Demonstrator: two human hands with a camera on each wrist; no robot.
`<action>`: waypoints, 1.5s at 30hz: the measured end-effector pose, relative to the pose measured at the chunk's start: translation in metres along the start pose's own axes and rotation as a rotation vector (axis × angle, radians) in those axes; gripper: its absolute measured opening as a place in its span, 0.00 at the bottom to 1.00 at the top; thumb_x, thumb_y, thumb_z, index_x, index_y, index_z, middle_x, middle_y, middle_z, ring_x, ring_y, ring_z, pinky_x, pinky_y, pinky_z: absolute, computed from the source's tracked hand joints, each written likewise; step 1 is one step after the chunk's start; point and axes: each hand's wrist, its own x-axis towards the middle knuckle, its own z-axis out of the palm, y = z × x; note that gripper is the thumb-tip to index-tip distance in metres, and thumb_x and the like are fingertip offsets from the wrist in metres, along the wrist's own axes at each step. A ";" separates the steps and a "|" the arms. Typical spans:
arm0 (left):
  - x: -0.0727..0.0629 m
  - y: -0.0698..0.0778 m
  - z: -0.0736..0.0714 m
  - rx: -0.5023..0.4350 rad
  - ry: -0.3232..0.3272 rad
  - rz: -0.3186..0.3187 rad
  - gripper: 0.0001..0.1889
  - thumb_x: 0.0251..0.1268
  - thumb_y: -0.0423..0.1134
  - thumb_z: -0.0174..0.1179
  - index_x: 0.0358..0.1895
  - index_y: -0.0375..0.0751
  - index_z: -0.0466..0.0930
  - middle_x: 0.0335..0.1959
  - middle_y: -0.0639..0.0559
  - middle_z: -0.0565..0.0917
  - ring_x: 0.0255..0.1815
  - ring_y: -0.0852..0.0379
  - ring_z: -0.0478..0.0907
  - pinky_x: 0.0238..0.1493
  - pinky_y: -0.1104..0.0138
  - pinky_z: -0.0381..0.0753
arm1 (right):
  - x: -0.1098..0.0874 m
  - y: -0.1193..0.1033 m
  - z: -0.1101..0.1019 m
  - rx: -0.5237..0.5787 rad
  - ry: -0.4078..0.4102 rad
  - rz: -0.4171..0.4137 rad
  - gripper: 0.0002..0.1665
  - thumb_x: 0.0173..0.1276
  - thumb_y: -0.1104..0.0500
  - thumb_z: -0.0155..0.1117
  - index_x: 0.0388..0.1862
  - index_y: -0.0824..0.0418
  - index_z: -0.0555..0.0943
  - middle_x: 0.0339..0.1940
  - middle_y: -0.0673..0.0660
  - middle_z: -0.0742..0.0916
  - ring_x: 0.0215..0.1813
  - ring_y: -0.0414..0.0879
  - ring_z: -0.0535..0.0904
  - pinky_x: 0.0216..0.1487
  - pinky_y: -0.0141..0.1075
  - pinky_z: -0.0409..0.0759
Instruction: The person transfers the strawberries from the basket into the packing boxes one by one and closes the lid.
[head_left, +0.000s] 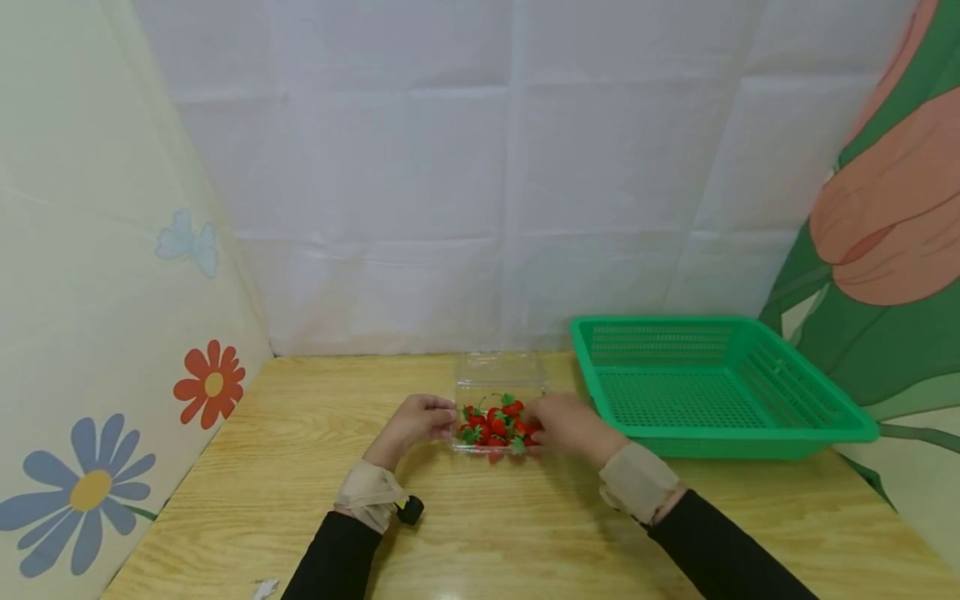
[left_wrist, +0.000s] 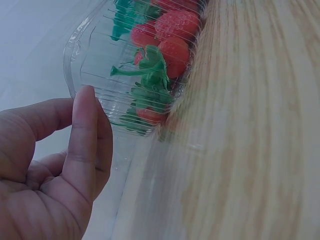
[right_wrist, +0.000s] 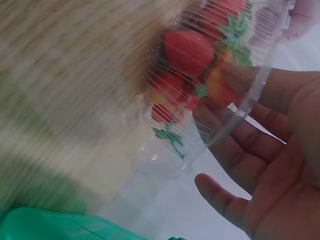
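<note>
A clear plastic clamshell box (head_left: 500, 387) stands on the table with its lid raised at the back. Several red strawberries (head_left: 495, 425) with green leaves fill its bottom. At the box's left side, my left hand (head_left: 423, 418) pinches the rim between thumb and finger; the left wrist view shows the hand (left_wrist: 65, 155) at the rim's corner. My right hand (head_left: 562, 423) reaches over the right rim. In the right wrist view its fingers (right_wrist: 220, 130) are inside, around an orange-red strawberry (right_wrist: 220, 82), seen through the ribbed plastic wall.
A green plastic basket (head_left: 750, 433) with slotted walls stands right of the box, close to my right hand. A white cloth (head_left: 390, 208) hangs behind the wooden table (head_left: 480, 533). A small pale scrap (head_left: 266, 588) lies near the front left.
</note>
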 end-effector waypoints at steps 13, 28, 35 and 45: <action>0.000 -0.001 -0.001 -0.001 0.002 0.009 0.15 0.74 0.27 0.56 0.57 0.18 0.76 0.38 0.43 0.85 0.30 0.61 0.80 0.34 0.72 0.85 | -0.001 0.000 0.003 0.023 -0.043 0.003 0.12 0.67 0.69 0.68 0.28 0.57 0.77 0.24 0.48 0.78 0.29 0.44 0.71 0.33 0.40 0.73; -0.002 0.001 -0.001 -0.006 0.000 0.002 0.16 0.74 0.27 0.56 0.58 0.18 0.75 0.41 0.39 0.85 0.30 0.61 0.80 0.34 0.72 0.85 | -0.001 -0.007 -0.006 0.090 -0.149 0.074 0.07 0.72 0.70 0.62 0.45 0.64 0.84 0.42 0.58 0.87 0.48 0.55 0.83 0.52 0.50 0.83; -0.001 -0.001 -0.001 -0.014 -0.005 -0.001 0.16 0.74 0.27 0.55 0.58 0.18 0.75 0.39 0.41 0.84 0.30 0.61 0.80 0.34 0.72 0.85 | -0.010 -0.007 -0.017 0.131 -0.165 0.049 0.18 0.74 0.70 0.60 0.61 0.69 0.80 0.58 0.65 0.84 0.61 0.62 0.79 0.63 0.55 0.79; 0.001 -0.003 -0.001 -0.015 -0.012 0.016 0.16 0.74 0.27 0.56 0.57 0.17 0.74 0.38 0.43 0.84 0.30 0.61 0.80 0.34 0.72 0.85 | -0.035 0.007 -0.065 0.174 -0.052 0.054 0.21 0.77 0.63 0.59 0.66 0.65 0.76 0.65 0.65 0.79 0.66 0.64 0.75 0.61 0.57 0.78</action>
